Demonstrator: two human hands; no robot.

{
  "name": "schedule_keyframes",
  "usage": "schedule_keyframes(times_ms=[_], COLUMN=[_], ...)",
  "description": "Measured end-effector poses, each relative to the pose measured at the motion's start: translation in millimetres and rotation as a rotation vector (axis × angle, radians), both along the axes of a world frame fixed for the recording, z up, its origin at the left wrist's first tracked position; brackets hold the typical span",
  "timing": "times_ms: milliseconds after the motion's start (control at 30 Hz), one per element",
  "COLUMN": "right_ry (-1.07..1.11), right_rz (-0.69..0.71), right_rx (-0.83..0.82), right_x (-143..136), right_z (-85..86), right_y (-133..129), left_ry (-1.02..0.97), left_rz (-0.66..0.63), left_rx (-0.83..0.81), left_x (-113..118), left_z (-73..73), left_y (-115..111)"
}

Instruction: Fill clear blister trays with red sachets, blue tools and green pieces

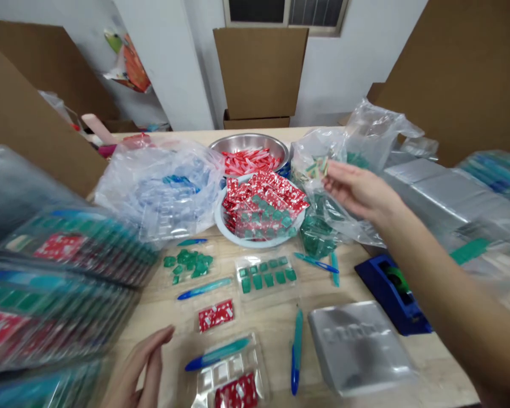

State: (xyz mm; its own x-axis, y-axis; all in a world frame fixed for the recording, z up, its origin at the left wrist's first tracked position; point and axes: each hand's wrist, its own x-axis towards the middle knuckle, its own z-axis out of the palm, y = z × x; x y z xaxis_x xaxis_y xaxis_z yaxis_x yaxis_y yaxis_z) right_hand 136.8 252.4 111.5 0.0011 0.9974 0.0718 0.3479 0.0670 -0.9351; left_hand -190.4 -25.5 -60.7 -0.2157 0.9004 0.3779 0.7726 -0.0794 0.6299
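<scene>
My right hand (359,190) reaches over the clear bag at the back right, its fingers closed on small green and beige strips (318,167). At the lower left, my left hand (142,368) holds nothing, with its fingers apart. Beside it lies a clear tray (257,362) bearing a blue-teal pen (217,354) and a red dotted packet (237,392). Further back are another red packet (216,315), a tray of green pieces (267,275), loose green pieces (191,262) and another blue-teal pen (204,288).
A white bowl (225,233) heaped with red packets stands before a steel bowl (249,137) of red and pink pieces. Filled trays (63,246) are stacked at left. A blue tape dispenser (393,294) and a stack of clear trays (361,348) sit at right.
</scene>
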Motion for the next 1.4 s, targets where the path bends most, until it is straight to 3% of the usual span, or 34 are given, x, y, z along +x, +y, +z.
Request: schedule_keyframes(times_ms=[33,100,167,300,433,567,700,833,1000,1133,1400], right_ry=[0.068,0.478,0.731,0.919,0.886,0.647,0.486,0.455,0.495,0.473,0.344], right_rz=[0.070,0.321,0.427,0.461,0.428,0.410,0.391,0.368,0.356,0.388,0.535], right_rx=[-0.052,-0.262,-0.426,-0.597,-0.490,-0.355,-0.309,-0.285,-0.270,-0.217,-0.081], right_x=[-8.2,-26.3,-44.5,-73.4,-84.6,-81.4,-76.4,-74.2,-75.6,-76.6,-72.6], right_z=[-11.6,-38.7,-64.1,-96.0,-107.1,-106.2,-105.7,-109.7,-112.9,-114.0,-113.8], right_y=[-27.6,-81.8,-129.1,-190.3,-220.0,-237.6,-243.4,-244.4,-247.5,-247.1,-247.6], left_ry=[-0.057,-0.193,-0.348,-0.616,-0.591,-0.553,-0.670,-0.767,-0.749,-0.736,-0.724], left_rz=[0.020,-0.032,-0.093,-0.168,-0.165,-0.132,-0.108,-0.097,-0.170,-0.229,-0.218], left_rx=[0.019,-0.009,-0.002,-0.035,-0.023,-0.027,-0.106,-0.209,-0.149,-0.141,-0.089], left_x=[16.4,50.3,78.5,101.9,99.3,97.9,98.2,94.5,89.1,86.3,86.9], left_z=[10.4,31.7,50.2,69.0,71.0,70.1,73.4,75.5,68.8,63.0,61.7], left_y=[2.1,6.8,11.8,14.2,1.9,-9.3,-10.5,-8.8,-11.7,-14.1,-14.1])
